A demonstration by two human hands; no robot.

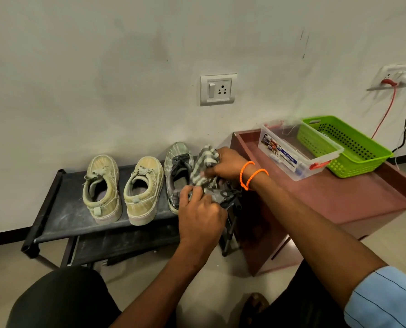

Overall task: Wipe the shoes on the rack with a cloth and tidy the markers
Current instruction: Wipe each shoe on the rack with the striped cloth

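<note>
- The right hand [228, 165] grips a bunched striped cloth [203, 165] over the right end of the rack [62, 209], fingers curled round the fabric.
- The left hand [200, 215] is just below it, fingers bent and pinching the cloth's lower edge above a dark shoe [223, 197] that both hands mostly hide.
- A grey shoe [177, 171] stands just left of the cloth, toe toward the wall [102, 67].
- 2 tan shoes stand further left on the rack's top shelf: the left one [101, 188] and the right one [143, 189], side by side, heels toward the camera.
- 2 orange bands [251, 175] circle the right wrist.
- Right of the rack is a maroon table [339, 197] bearing a clear box [299, 151] and, touching it, a green basket [346, 145].
- Small items lie in the box; whether they are markers I cannot tell.
- A socket [218, 89] sits on the wall above the shoes.
</note>
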